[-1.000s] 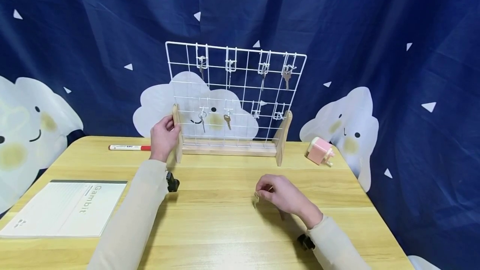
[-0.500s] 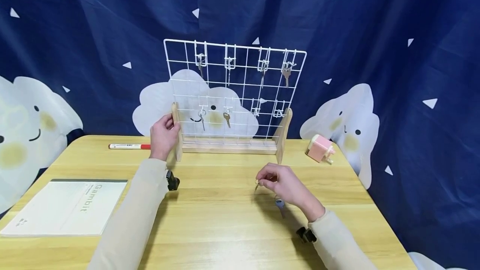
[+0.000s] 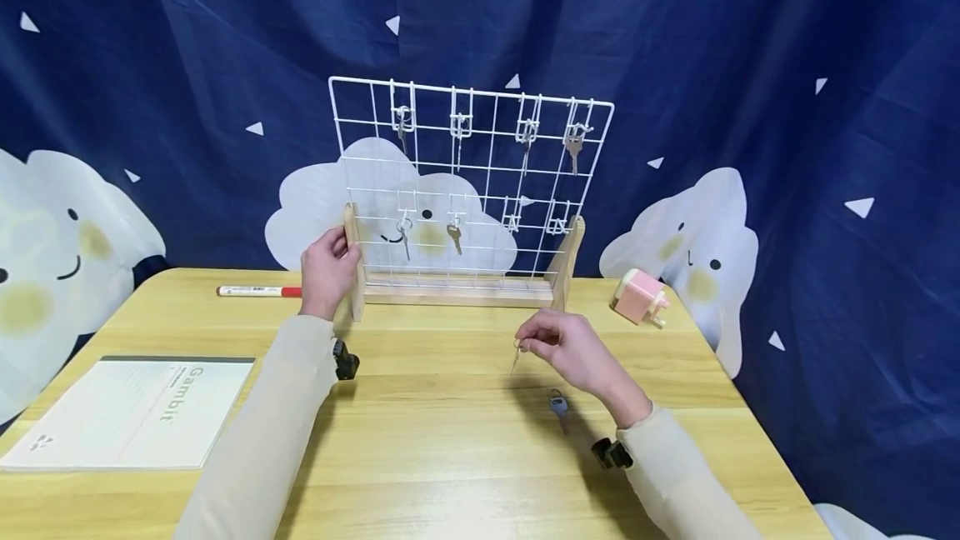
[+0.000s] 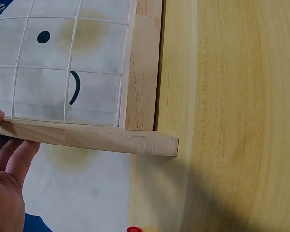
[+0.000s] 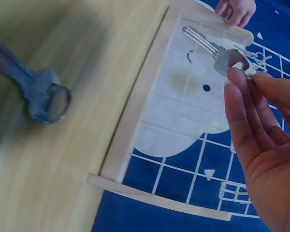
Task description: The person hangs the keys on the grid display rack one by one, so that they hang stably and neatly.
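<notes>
My left hand [image 3: 327,273] grips the left wooden upright [image 4: 96,140] of a key rack, thumb on one side and fingers on the other. The rack has a white wire grid, a wooden base [image 3: 457,296] and several wire hooks. Several keys hang there; two lower-right hooks [image 3: 557,223] hold none. My right hand [image 3: 570,348] pinches a silver key [image 5: 222,59] at its ring end, above the table in front of the rack. Another key [image 3: 558,407] with a ring lies on the table below my right wrist.
A pink-and-white cube-shaped plug [image 3: 639,297] sits right of the rack. Behind my left hand lies a white marker [image 3: 258,291] with a red cap. A notebook [image 3: 135,415] is at the table's left. A dark blue curtain [image 3: 825,273] hangs behind.
My right hand has moved up and away toward the rack with its key, uncovering the other key on the table. My left hand stays on the upright.
</notes>
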Demonstrator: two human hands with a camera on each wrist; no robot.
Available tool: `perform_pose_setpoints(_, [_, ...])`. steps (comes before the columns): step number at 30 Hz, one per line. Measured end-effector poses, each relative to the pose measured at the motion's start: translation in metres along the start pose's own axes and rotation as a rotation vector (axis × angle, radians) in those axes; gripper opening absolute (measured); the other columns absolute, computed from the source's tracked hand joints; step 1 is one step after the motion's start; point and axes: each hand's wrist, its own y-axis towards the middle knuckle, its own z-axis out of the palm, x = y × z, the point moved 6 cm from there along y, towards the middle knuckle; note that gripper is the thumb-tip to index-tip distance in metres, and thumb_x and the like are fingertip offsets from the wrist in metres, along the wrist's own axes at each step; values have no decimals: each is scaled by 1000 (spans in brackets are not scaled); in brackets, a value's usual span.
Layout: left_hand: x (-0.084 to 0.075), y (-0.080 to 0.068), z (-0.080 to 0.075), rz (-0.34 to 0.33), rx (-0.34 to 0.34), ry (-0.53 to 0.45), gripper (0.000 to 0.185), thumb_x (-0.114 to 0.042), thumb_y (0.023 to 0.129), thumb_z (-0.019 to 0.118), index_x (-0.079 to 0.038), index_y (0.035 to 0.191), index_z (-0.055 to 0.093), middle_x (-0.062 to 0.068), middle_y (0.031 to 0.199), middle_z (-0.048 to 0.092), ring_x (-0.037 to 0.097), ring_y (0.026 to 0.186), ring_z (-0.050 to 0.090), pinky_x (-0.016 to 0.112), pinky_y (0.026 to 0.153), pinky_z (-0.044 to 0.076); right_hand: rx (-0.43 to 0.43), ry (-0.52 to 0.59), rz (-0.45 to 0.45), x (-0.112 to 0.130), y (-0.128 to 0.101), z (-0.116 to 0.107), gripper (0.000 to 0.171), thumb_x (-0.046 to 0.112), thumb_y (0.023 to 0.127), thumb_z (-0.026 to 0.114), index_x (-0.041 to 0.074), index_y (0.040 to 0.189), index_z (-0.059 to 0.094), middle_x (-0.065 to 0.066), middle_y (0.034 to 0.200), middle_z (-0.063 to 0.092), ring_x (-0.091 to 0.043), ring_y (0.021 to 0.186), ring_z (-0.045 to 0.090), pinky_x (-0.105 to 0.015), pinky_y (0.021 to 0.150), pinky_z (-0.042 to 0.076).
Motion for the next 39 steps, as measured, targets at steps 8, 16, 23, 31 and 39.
perform_pose_setpoints(8, [1,0,0,-15,9,-19,42,-10,97,58,1,137,55,21,131,58,28,120,57,33,98,49,-19,-13,-30,8,12,-8,8,0,89,69,6,94,74,-6,90,67,-13,77,61,-28,69,56])
perform_pose_setpoints(16, [1,1,0,-5,-2,-1,41,-10,96,57,1,136,56,21,130,59,27,119,58,32,98,49,-68,-51,-52,14,21,-19,12,-3,88,70,8,93,75,2,89,66,-12,76,62,-27,67,56])
perform_pose_setpoints(23, [-1,0,0,-7,-5,3,41,-9,96,57,2,136,56,22,129,59,28,118,59,33,98,49,-95,-77,-46,17,29,-26,10,-2,89,70,5,93,75,-4,89,66,-12,77,61,-26,65,55])
perform_pose_setpoints(31, [0,0,0,-14,-1,-1,42,-9,96,57,2,136,55,22,130,58,28,119,58,34,98,49,-148,-107,-98,21,39,-33,11,-4,86,71,5,91,75,-2,86,67,-12,73,62,-25,61,53])
perform_pose_setpoints(39, [-1,-1,0,-9,7,12,42,-9,97,55,3,137,54,23,130,57,30,119,57,35,98,49,-179,-126,-126,26,48,-39,13,-7,85,71,4,91,76,2,86,67,-11,73,63,-24,61,55])
